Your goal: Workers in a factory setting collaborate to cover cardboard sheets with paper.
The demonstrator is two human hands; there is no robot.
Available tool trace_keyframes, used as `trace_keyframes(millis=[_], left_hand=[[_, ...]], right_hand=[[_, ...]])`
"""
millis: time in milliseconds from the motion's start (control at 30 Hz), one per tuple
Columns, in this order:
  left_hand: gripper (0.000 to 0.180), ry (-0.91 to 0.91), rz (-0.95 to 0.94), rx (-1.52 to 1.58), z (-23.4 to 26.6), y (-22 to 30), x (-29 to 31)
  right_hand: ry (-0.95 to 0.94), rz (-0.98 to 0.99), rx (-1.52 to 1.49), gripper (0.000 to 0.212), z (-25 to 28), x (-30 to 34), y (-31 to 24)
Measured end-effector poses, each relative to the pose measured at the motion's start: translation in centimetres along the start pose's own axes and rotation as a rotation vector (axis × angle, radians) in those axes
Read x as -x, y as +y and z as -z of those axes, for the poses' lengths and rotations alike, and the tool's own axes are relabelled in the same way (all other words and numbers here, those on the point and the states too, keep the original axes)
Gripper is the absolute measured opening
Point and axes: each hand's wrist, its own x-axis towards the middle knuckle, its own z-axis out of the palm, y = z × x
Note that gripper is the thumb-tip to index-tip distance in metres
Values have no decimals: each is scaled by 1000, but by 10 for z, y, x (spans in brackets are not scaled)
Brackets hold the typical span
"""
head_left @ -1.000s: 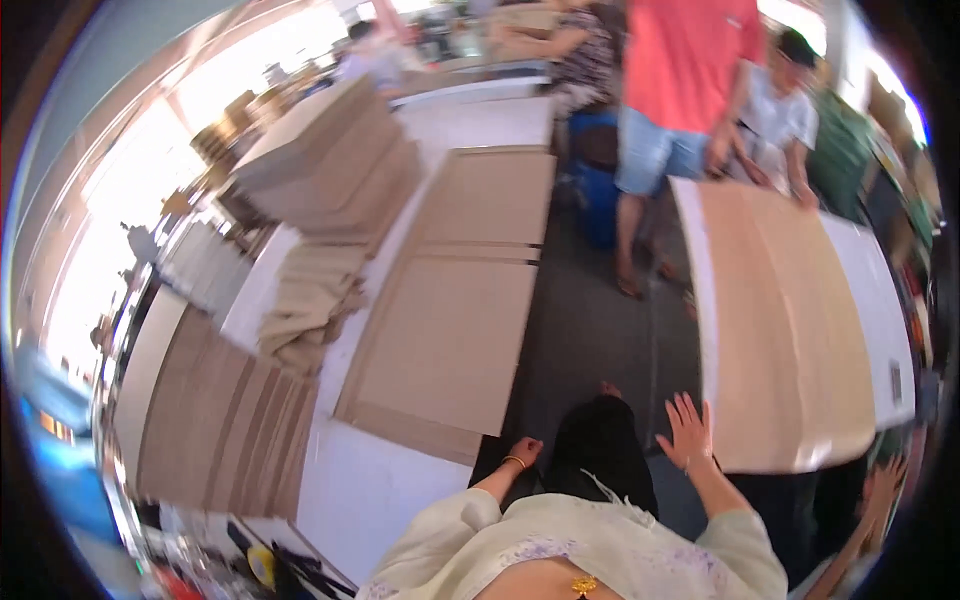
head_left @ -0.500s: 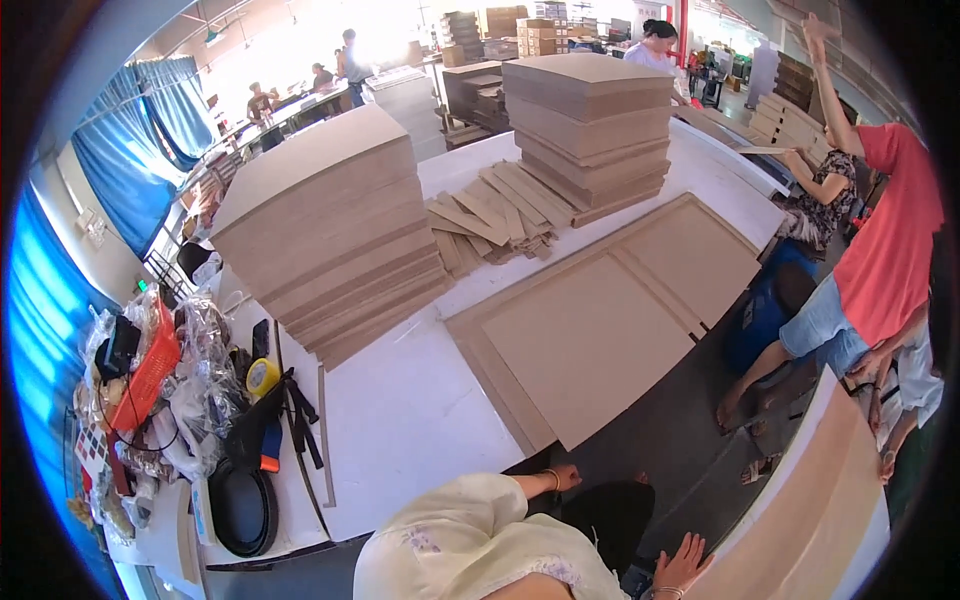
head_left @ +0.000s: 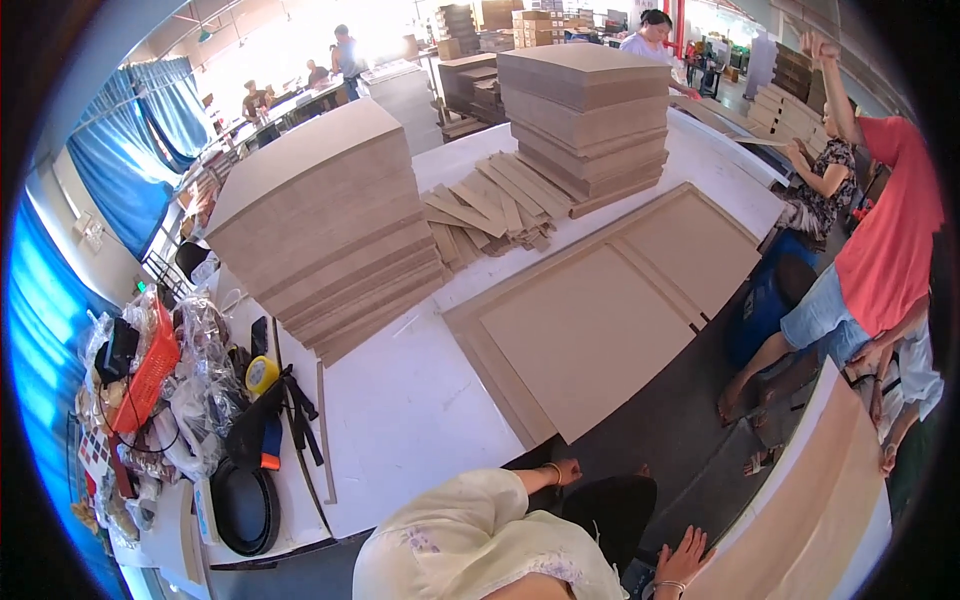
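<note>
Below the near edge of the worktable, my left hand (head_left: 569, 471) hangs beside my body, a yellow bracelet on its wrist. It looks loosely curled, but its fingers are too small to make out. My right hand (head_left: 686, 554), with a bracelet too, has its fingers spread at the edge of a pale wood-coloured board (head_left: 800, 500) at the lower right. A large flat brown board panel (head_left: 580, 335) with raised strips lies on the white table (head_left: 385, 420) in front of me. Its near corner sticks out past the table edge.
Tall stacks of brown boards stand at the left (head_left: 320, 215) and far side (head_left: 585, 110), with loose strips (head_left: 490, 205) between them. A black round tray (head_left: 243, 510), yellow tape roll (head_left: 262, 374) and red basket (head_left: 150, 375) crowd the left. A person in red (head_left: 885, 220) stands at right.
The view has shifted very slightly. The person in red has moved the raised hands a little, and the worker at the back has lifted their head. My hands stay in about the same places.
</note>
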Motion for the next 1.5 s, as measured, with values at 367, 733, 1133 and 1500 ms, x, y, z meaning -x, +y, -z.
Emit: trace_keyframes(millis=[367, 733, 1133, 1500], left_hand=[[29, 33, -12, 10, -13, -16, -6], [28, -3, -50, -30, -8, -12, -5], [27, -2, 28, 7, 0, 1, 2], [28, -25, 3, -24, -5, -5, -2]], right_hand=[[102, 65, -19, 68, 1, 1, 1], [27, 33, 48, 67, -21, -8, 11], [53, 30, 45, 67, -24, -9, 11], [73, 42, 27, 67, -27, -10, 12]])
